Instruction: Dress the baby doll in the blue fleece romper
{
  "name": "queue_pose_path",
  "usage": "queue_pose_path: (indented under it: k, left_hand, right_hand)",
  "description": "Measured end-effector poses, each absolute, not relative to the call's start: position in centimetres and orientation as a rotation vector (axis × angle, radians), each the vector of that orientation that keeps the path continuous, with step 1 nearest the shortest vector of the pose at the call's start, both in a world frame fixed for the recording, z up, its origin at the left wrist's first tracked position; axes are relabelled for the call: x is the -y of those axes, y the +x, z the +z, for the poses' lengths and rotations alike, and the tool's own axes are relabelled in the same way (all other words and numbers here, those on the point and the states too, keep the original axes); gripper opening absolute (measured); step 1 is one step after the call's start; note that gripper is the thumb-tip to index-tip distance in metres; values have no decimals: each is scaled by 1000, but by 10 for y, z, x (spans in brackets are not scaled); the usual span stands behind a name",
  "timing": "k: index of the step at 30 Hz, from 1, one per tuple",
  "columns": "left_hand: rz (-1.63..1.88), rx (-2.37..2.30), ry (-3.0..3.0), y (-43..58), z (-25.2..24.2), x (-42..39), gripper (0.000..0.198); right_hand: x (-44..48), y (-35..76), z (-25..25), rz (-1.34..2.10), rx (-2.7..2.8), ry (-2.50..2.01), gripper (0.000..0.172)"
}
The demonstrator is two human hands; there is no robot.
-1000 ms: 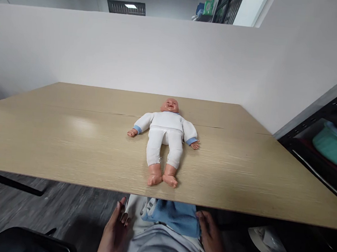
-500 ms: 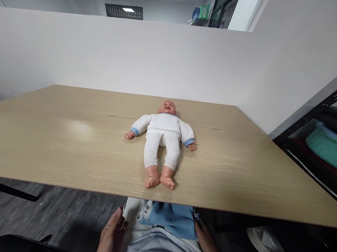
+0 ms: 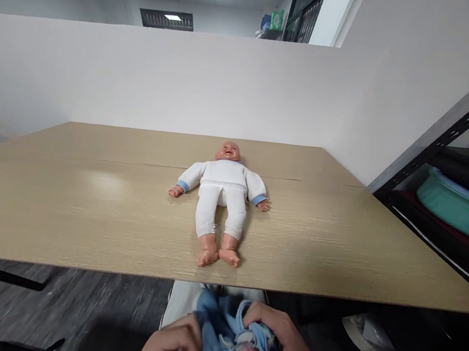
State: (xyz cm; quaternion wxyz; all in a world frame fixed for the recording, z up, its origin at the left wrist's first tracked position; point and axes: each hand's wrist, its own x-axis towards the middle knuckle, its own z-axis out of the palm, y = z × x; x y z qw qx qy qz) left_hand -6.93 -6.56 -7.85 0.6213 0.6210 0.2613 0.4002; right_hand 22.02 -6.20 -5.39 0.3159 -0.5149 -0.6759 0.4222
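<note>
A baby doll (image 3: 223, 194) in a white top and trousers with blue cuffs lies on its back on the wooden table (image 3: 86, 227), feet toward me. Below the table's front edge, over my lap, is a bunched blue cloth item (image 3: 218, 330) with lighter blue edging; its exact kind does not show. My left hand (image 3: 177, 340) is closed on its left side, fingers curled. On the other side my right hand (image 3: 274, 336) grips the gathered edging between thumb and fingers. Neither hand touches the doll.
A white partition wall (image 3: 165, 79) stands behind the table. On the right, a black metal shelf (image 3: 439, 141) holds a green basin-like item (image 3: 457, 204). A white round object (image 3: 368, 335) sits under the table at the right.
Both hands have come inward over my lap and closed on the blue cloth, which is now lifted and bunched. The doll stays in place on the table; the view has shifted slightly.
</note>
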Motion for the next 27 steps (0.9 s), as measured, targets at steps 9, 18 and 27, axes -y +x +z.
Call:
queue_pose_path:
  k: [9,18,27]
  left_hand:
    - [851,-514,1636,-50,52,-25,69]
    - [936,-455,1707,-42,114,-142,24]
    - [1166,-537,1632,-57,128,-212,20]
  right_hand:
    - [-26,187,111,1383,1782,-923,21]
    - [-138,192,159,1238,1900,-905,29]
    - [-182,226,169,1135,2026,-924,24]
